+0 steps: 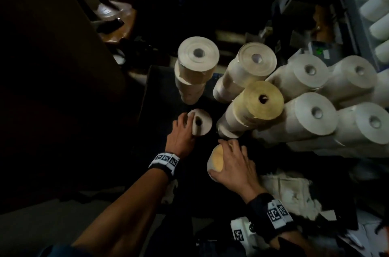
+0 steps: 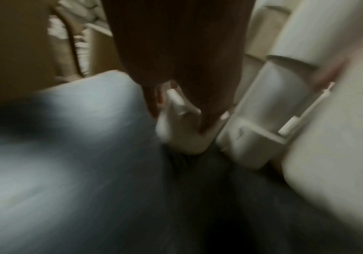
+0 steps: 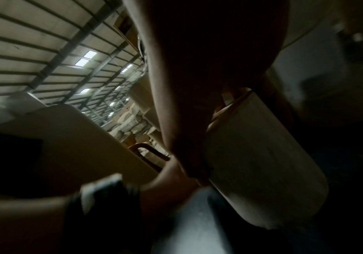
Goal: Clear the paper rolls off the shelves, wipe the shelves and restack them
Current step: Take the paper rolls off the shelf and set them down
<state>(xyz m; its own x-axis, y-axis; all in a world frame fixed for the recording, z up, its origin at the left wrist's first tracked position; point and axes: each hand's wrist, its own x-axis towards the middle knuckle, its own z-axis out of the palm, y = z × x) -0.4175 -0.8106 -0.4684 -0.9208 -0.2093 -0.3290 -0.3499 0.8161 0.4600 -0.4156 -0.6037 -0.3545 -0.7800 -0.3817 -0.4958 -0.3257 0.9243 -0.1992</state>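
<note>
The left hand (image 1: pixel 180 134) grips a small white roll (image 1: pixel 202 122) standing on end on the dark desk (image 1: pixel 160 88), fingers (image 2: pixel 154 101) curled round its side. The right hand (image 1: pixel 233 164) holds a yellow-ended roll (image 1: pixel 216 159) just beside it, fingers wrapped over the top. Tall stacks of rolls (image 1: pixel 261 107) stand close behind and to the right.

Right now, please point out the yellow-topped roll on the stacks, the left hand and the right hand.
yellow-topped roll (image 1: pixel 263 100): head view, flat top face.
left hand (image 1: pixel 181 133): head view, back of hand.
right hand (image 1: pixel 233 165): head view, back of hand.
</note>
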